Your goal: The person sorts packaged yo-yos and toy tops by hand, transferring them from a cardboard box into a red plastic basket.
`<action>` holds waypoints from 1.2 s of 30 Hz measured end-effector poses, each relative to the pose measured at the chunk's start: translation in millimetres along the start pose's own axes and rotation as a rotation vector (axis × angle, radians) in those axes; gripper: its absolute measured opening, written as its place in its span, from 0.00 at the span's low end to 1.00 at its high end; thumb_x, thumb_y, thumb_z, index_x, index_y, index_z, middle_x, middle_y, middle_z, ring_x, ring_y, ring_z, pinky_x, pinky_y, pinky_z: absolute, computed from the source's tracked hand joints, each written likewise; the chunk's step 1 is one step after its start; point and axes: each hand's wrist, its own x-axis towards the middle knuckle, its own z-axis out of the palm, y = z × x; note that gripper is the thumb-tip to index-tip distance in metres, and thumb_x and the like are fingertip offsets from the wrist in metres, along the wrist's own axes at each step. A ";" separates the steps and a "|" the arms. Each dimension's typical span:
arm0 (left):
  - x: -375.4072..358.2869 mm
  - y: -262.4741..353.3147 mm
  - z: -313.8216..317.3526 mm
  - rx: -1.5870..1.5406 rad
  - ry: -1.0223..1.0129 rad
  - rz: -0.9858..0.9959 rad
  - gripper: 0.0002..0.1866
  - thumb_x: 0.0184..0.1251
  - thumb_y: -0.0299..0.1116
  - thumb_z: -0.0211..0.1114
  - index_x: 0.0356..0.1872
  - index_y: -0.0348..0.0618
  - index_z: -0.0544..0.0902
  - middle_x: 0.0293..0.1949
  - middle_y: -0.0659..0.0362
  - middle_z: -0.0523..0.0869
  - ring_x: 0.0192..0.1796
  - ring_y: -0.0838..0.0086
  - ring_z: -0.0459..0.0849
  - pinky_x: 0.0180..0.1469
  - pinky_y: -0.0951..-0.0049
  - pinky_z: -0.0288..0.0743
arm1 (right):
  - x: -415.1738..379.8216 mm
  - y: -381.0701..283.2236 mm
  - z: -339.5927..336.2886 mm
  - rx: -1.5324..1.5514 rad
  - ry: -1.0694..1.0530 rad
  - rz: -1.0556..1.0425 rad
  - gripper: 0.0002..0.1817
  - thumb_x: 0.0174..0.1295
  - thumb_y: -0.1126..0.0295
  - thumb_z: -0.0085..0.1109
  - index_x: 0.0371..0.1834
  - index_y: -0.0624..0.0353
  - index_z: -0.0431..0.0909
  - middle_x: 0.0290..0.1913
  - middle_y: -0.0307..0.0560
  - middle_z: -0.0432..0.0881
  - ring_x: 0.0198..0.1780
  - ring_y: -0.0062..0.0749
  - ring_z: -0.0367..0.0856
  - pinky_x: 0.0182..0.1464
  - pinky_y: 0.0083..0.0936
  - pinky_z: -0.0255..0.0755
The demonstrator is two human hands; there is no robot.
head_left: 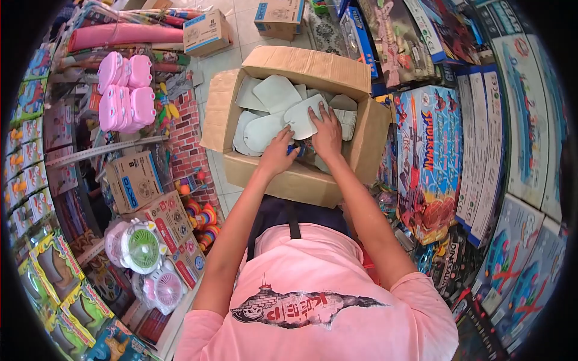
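Note:
An open cardboard box (277,180) stands in front of me with its flaps folded out. Inside lie several pale grey-green cards (276,94) with rounded ends, overlapping one another. My right hand (326,129) rests with fingers spread on one rounded card (301,117). My left hand (279,153) reaches over the near side of the box, its fingers stretched out by the lower edge of that same card. Small blue and dark items show between the two hands, too partly covered to name.
Shelves of boxed toys line both sides, including a Spiderman box (426,156) on the right. Pink cases (126,90), small fans (144,249) and a brown carton (133,180) are on the left. More cartons (208,33) stand on the tiled floor beyond.

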 end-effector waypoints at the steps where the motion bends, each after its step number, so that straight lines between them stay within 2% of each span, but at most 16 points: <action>1: 0.6 0.8 -3.4 -0.001 0.004 -0.015 0.30 0.66 0.38 0.65 0.66 0.35 0.70 0.71 0.47 0.67 0.69 0.52 0.70 0.68 0.58 0.68 | 5.6 2.7 2.1 0.002 0.053 -0.004 0.34 0.54 0.75 0.63 0.69 0.42 0.74 0.74 0.50 0.67 0.73 0.57 0.63 0.71 0.44 0.63; 4: -3.2 13.3 -19.8 -0.151 0.158 0.103 0.30 0.67 0.37 0.64 0.68 0.37 0.68 0.71 0.47 0.68 0.67 0.52 0.72 0.67 0.59 0.69 | 21.2 14.9 -9.2 0.276 0.019 0.039 0.29 0.52 0.81 0.53 0.59 0.46 0.83 0.62 0.50 0.80 0.64 0.49 0.75 0.65 0.39 0.70; 5: -7.6 24.7 -30.9 -0.309 0.203 0.003 0.30 0.68 0.37 0.64 0.68 0.38 0.68 0.70 0.48 0.69 0.67 0.52 0.73 0.66 0.59 0.69 | 25.0 25.0 1.5 0.390 0.174 -0.047 0.19 0.58 0.77 0.56 0.53 0.54 0.85 0.54 0.51 0.85 0.54 0.47 0.82 0.56 0.34 0.75; 6: -9.9 32.7 -38.1 -0.469 0.250 -0.094 0.29 0.70 0.36 0.64 0.69 0.39 0.68 0.69 0.49 0.70 0.66 0.53 0.74 0.66 0.60 0.69 | 27.4 24.3 -6.0 0.390 0.166 -0.056 0.19 0.58 0.77 0.56 0.53 0.54 0.85 0.54 0.51 0.85 0.54 0.47 0.82 0.56 0.34 0.75; 8: -13.6 27.2 -41.6 -0.559 0.272 -0.149 0.29 0.71 0.37 0.64 0.69 0.39 0.67 0.68 0.50 0.71 0.66 0.54 0.75 0.65 0.62 0.70 | 29.6 17.6 -29.3 0.691 -0.022 0.235 0.13 0.66 0.69 0.57 0.50 0.59 0.83 0.50 0.53 0.85 0.48 0.45 0.84 0.49 0.33 0.76; 9: -16.7 23.2 -43.9 -0.644 0.286 -0.197 0.29 0.72 0.37 0.64 0.69 0.39 0.67 0.67 0.50 0.72 0.65 0.56 0.75 0.65 0.63 0.70 | 29.5 18.8 -27.4 0.819 -0.089 0.306 0.16 0.72 0.61 0.56 0.47 0.64 0.82 0.43 0.50 0.86 0.40 0.37 0.85 0.45 0.31 0.75; 13: -37.3 10.0 -44.8 -0.808 0.273 -0.271 0.31 0.73 0.41 0.64 0.70 0.37 0.65 0.64 0.51 0.75 0.65 0.63 0.75 0.62 0.66 0.72 | 17.2 -11.5 -42.2 1.287 -0.325 0.222 0.20 0.76 0.57 0.50 0.50 0.67 0.78 0.43 0.41 0.85 0.42 0.24 0.80 0.47 0.32 0.75; 17: -65.1 14.8 -53.1 -1.037 0.232 -0.374 0.29 0.68 0.38 0.69 0.63 0.34 0.68 0.55 0.51 0.83 0.56 0.72 0.81 0.57 0.72 0.75 | 0.2 -54.0 -34.0 1.282 -0.389 0.093 0.20 0.77 0.57 0.48 0.54 0.66 0.74 0.46 0.48 0.85 0.45 0.31 0.82 0.51 0.33 0.74; 20: -86.1 16.4 -62.2 -1.016 0.363 -0.439 0.27 0.65 0.35 0.73 0.58 0.34 0.71 0.50 0.53 0.85 0.50 0.75 0.84 0.55 0.74 0.76 | 1.0 -61.3 -13.5 1.032 -0.680 -0.003 0.22 0.77 0.55 0.46 0.59 0.63 0.72 0.56 0.49 0.80 0.54 0.28 0.78 0.59 0.28 0.71; 23: -110.1 -0.2 -67.3 -1.015 0.523 -0.536 0.26 0.63 0.34 0.74 0.55 0.35 0.71 0.48 0.54 0.86 0.48 0.76 0.85 0.54 0.76 0.76 | 21.5 -64.2 -5.4 0.622 -0.648 -0.164 0.20 0.70 0.68 0.51 0.63 0.64 0.70 0.62 0.60 0.73 0.64 0.51 0.70 0.68 0.34 0.64; 24: -118.4 -8.8 -65.8 -1.045 0.602 -0.571 0.26 0.63 0.35 0.75 0.55 0.36 0.71 0.47 0.54 0.86 0.48 0.76 0.85 0.54 0.76 0.76 | 24.0 -61.5 2.1 0.621 -0.657 -0.168 0.20 0.70 0.68 0.51 0.63 0.64 0.70 0.62 0.60 0.73 0.64 0.51 0.70 0.68 0.34 0.64; 26: -133.2 -26.2 -61.8 -1.085 0.655 -0.589 0.26 0.63 0.35 0.74 0.56 0.37 0.71 0.46 0.54 0.87 0.47 0.77 0.85 0.54 0.77 0.76 | 24.2 -56.5 22.2 0.322 -0.376 -0.456 0.27 0.61 0.71 0.56 0.65 0.66 0.68 0.67 0.61 0.69 0.67 0.53 0.68 0.66 0.41 0.65; 27: -139.3 -28.2 -62.3 -1.091 0.689 -0.623 0.26 0.63 0.35 0.74 0.55 0.37 0.71 0.46 0.55 0.87 0.47 0.77 0.85 0.54 0.77 0.75 | 22.6 -59.0 29.2 0.152 -0.446 -0.437 0.33 0.55 0.76 0.57 0.68 0.69 0.65 0.72 0.61 0.63 0.70 0.52 0.65 0.69 0.43 0.63; 30: -153.8 -30.8 -59.0 -1.070 0.728 -0.684 0.25 0.63 0.36 0.74 0.55 0.38 0.72 0.46 0.55 0.87 0.47 0.77 0.85 0.53 0.77 0.75 | 7.5 -63.3 51.4 -0.159 -0.213 -0.556 0.32 0.56 0.77 0.56 0.68 0.71 0.65 0.73 0.63 0.64 0.71 0.51 0.66 0.69 0.44 0.63; 33: -163.8 -33.0 -52.7 -1.060 0.739 -0.681 0.26 0.62 0.36 0.75 0.54 0.38 0.72 0.45 0.55 0.87 0.47 0.77 0.85 0.54 0.77 0.75 | 1.1 -67.8 68.9 -0.243 -0.045 -0.591 0.27 0.58 0.78 0.53 0.63 0.71 0.70 0.68 0.63 0.70 0.67 0.50 0.70 0.65 0.43 0.66; 36: -175.5 -36.3 -49.7 -1.083 0.737 -0.628 0.25 0.62 0.36 0.75 0.54 0.38 0.72 0.45 0.55 0.87 0.47 0.77 0.85 0.54 0.77 0.75 | 10.5 -57.8 74.9 0.000 -0.154 -0.527 0.22 0.59 0.78 0.52 0.59 0.70 0.73 0.64 0.62 0.75 0.64 0.50 0.74 0.62 0.42 0.69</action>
